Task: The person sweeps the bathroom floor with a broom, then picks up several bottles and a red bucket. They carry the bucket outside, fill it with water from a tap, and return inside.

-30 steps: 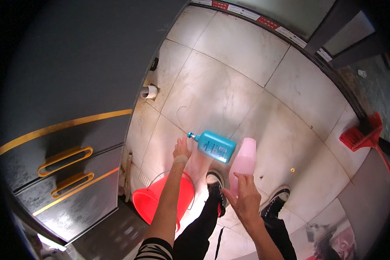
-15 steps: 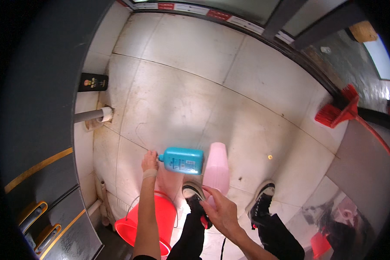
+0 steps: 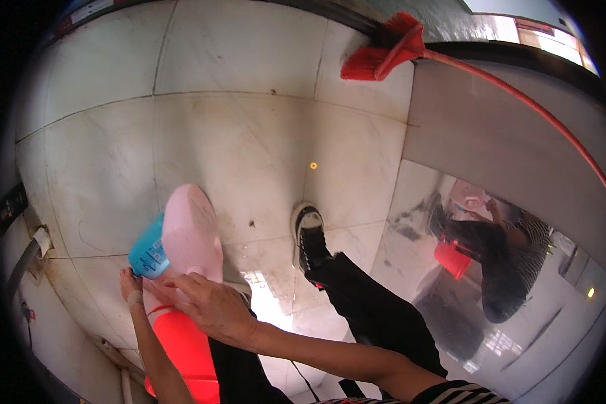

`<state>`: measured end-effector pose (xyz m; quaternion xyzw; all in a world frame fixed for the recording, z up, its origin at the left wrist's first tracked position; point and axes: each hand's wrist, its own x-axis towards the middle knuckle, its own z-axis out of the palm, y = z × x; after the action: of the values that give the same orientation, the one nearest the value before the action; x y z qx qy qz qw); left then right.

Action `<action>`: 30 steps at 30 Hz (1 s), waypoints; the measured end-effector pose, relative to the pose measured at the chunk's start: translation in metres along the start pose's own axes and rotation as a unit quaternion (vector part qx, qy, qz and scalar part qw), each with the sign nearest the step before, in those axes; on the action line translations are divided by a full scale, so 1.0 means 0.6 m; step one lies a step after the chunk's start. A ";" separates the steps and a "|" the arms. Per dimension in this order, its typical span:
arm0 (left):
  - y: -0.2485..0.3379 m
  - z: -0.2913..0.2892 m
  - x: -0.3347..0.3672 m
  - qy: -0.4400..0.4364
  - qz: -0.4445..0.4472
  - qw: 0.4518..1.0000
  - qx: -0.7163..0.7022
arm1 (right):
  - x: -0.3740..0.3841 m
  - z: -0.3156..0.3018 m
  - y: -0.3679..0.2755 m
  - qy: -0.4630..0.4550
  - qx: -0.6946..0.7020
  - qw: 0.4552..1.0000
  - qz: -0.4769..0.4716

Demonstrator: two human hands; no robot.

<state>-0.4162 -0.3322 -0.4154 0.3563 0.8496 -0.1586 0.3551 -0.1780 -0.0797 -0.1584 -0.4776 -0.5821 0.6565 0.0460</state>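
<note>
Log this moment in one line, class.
left hand: at blue bottle; right hand: holds pink bottle; red bucket: near both hands; broom: upper right

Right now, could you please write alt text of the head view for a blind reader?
A person's right grip holds a pink bottle by its narrow end; the left grip is at the top of a blue bottle. Lower in the picture is a red bucket; a red broom is beyond, on pale tiles.
</note>
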 end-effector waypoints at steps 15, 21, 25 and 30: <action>0.174 -0.129 -0.295 -0.057 -0.145 0.981 -0.119 | -0.065 -0.165 -0.022 -0.067 0.045 0.979 0.187; 0.198 -0.214 -0.444 -0.038 -0.181 0.960 -0.209 | -0.180 -0.257 -0.131 -0.025 0.028 0.979 0.202; 0.218 -0.212 -0.558 -0.061 -0.126 0.926 -0.350 | -0.251 -0.330 -0.148 -0.017 -0.076 0.975 0.208; 0.248 -0.367 -0.675 -0.102 -0.112 0.920 -0.362 | -0.323 -0.407 -0.187 -0.054 -0.224 0.952 0.201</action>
<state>-0.2176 -0.3132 0.0260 0.0881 0.8426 0.0863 0.5243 0.0373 0.0123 0.0760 -0.5469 -0.6077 0.5292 -0.2270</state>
